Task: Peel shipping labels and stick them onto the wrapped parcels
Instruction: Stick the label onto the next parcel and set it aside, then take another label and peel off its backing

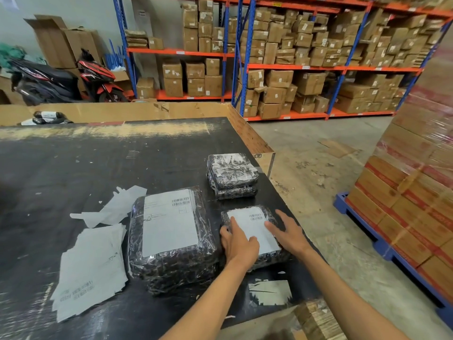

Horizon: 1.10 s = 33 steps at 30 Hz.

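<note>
Both hands, left (239,242) and right (289,233), press flat, fingers spread, on the black-wrapped parcel's (269,258) white label (253,229).

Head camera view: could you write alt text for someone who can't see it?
Both hands, left hand and right hand, press a white label flat onto a small black-wrapped parcel on a dark table. A larger labelled parcel lies beside it.

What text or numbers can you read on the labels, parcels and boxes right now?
None reads as words.
Large parcel's label: barcodes and print, too blurred.
Small parcel's label, under both hands: barcode only, blurred.
Label stack: barcodes, print too small.
Palletised cartons: red band lettering, blurred.
Shelf boxes: stickers too small.
</note>
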Each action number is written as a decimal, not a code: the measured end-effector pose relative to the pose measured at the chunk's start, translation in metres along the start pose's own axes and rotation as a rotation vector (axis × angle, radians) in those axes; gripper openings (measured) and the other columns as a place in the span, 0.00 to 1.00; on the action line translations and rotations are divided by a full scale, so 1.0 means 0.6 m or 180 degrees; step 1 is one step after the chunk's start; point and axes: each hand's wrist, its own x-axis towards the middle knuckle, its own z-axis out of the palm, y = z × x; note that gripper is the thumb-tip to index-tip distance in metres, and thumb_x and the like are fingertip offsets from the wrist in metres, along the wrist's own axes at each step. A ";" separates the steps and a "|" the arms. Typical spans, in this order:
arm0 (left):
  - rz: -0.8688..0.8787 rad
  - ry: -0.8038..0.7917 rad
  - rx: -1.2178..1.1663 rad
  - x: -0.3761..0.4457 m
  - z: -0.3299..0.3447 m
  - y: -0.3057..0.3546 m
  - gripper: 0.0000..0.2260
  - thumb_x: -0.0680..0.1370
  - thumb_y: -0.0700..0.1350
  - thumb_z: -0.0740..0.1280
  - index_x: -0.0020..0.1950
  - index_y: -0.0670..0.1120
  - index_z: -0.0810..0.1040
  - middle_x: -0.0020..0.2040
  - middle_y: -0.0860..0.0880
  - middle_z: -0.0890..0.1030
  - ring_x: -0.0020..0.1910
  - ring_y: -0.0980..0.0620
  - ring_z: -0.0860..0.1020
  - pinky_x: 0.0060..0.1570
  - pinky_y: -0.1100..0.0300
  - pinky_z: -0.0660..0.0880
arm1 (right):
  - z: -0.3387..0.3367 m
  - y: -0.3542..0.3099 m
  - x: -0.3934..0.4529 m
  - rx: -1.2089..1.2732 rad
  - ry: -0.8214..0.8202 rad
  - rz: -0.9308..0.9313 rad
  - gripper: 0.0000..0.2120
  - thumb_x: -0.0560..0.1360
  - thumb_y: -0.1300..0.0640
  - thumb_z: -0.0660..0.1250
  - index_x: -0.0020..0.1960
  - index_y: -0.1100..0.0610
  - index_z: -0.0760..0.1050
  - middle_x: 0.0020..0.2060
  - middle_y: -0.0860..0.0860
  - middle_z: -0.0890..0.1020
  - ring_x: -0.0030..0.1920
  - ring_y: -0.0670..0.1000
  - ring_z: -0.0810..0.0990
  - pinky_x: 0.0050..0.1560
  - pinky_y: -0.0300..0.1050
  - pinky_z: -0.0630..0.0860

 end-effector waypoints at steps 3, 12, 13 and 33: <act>0.0750 0.0083 -0.0092 -0.009 -0.023 0.042 0.30 0.82 0.45 0.62 0.80 0.51 0.51 0.78 0.48 0.52 0.77 0.45 0.55 0.72 0.51 0.61 | -0.013 -0.055 -0.005 0.0546 0.0342 -0.0506 0.25 0.80 0.42 0.64 0.74 0.50 0.68 0.65 0.51 0.77 0.68 0.54 0.74 0.68 0.55 0.72; 0.2176 0.0425 -0.0694 -0.061 -0.211 0.110 0.11 0.79 0.41 0.66 0.56 0.55 0.80 0.43 0.53 0.84 0.41 0.58 0.83 0.39 0.65 0.78 | 0.009 -0.292 -0.042 0.1274 -0.0221 -0.1545 0.10 0.84 0.51 0.60 0.58 0.48 0.80 0.51 0.49 0.86 0.51 0.48 0.86 0.47 0.42 0.83; 0.2170 0.0522 -0.0703 -0.063 -0.235 0.100 0.11 0.79 0.40 0.66 0.55 0.54 0.81 0.42 0.53 0.85 0.39 0.57 0.83 0.39 0.64 0.78 | 0.023 -0.317 -0.047 0.1231 -0.0314 -0.1603 0.10 0.84 0.50 0.60 0.58 0.49 0.79 0.50 0.49 0.85 0.49 0.46 0.86 0.47 0.40 0.82; -0.0500 0.1857 0.1007 -0.024 -0.487 -0.334 0.20 0.77 0.44 0.68 0.69 0.51 0.75 0.70 0.43 0.72 0.69 0.40 0.68 0.67 0.46 0.65 | 0.452 -0.462 -0.178 -0.0447 -0.1941 -0.0917 0.22 0.80 0.60 0.58 0.73 0.63 0.63 0.70 0.61 0.71 0.68 0.62 0.72 0.64 0.52 0.73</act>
